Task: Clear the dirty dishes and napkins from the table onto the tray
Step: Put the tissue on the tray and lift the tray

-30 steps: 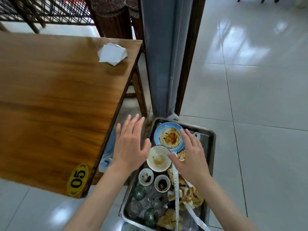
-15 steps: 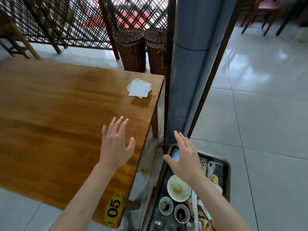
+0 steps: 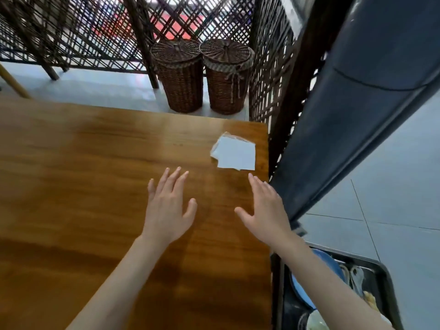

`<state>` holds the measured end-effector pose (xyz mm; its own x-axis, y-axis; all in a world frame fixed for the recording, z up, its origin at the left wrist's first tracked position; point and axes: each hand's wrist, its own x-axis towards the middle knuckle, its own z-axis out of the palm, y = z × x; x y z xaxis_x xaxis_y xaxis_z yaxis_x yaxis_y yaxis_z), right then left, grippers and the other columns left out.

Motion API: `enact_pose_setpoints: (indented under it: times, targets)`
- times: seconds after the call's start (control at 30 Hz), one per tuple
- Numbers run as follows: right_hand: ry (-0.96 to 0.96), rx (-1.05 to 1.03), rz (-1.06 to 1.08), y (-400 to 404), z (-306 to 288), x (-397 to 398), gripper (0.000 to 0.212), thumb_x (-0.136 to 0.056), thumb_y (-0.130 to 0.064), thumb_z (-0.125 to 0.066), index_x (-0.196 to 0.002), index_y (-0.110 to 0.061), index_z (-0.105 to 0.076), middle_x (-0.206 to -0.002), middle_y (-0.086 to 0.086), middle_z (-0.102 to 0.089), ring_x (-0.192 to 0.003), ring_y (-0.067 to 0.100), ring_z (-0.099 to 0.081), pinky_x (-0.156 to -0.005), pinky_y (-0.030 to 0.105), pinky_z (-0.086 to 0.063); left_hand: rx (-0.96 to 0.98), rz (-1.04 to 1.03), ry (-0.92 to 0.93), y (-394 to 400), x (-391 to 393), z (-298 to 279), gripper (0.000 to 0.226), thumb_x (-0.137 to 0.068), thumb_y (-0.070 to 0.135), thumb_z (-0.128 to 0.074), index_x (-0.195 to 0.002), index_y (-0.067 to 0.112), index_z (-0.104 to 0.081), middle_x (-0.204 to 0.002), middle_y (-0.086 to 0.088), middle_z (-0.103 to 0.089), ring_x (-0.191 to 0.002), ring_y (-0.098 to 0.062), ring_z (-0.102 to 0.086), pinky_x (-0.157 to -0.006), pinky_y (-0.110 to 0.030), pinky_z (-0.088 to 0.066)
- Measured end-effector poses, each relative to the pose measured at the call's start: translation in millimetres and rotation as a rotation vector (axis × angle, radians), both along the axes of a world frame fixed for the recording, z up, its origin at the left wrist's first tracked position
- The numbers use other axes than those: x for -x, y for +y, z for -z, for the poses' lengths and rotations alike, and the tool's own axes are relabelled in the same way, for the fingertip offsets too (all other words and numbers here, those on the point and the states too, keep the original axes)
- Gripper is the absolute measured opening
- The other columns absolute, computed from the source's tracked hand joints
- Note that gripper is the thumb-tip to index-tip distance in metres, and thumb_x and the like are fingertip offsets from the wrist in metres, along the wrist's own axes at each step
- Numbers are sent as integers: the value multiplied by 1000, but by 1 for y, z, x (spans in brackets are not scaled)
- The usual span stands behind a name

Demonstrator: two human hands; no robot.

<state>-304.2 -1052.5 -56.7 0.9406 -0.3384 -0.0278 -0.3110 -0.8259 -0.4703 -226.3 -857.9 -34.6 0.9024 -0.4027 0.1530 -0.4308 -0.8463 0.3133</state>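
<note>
Step in hand: reaching for the napkins (image 3: 234,153), the only thing seen left on the table (image 3: 71,186) to clear.
Napkins: a small loose stack of white squares near the table's far right corner, at about 1 o'clock from both hands, edges fanned and not aligned.
Left hand (image 3: 167,206): above the tabletop, fingers straight and spread, holding nothing; whether it touches the wood I cannot tell.
Right hand (image 3: 266,208): close to the table's right edge, fingers extended toward 12 o'clock, thumb out, holding nothing; its fingertips are near the stack's lower edge but apart from it.
Tray (image 3: 383,277): down at 5 o'clock beside the table, already carrying a blue plate (image 3: 307,296) and other dishes.
How to do it well: probably best to press the stack flat, slide it together, then pinch all sheets at once so none slips loose.
Risk: a light sheet could slide off the nearby table edge.
Set-down: likely a gap among the dishes.
</note>
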Motion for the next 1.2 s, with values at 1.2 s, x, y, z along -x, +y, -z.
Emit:
enact_pose_setpoints:
  times: [1.2]
  targets:
    - [-418,307,4,-22,-1,7,21,-67,8,-74,-86,-1,-73,-84,11,-70,-81,31,-64,-67,35,-53,79,82,-17,-15,31,21,59,-86,45,-41,-141,25,-39,-150,1,-35,-143,-20,-21,-110,-42,5]
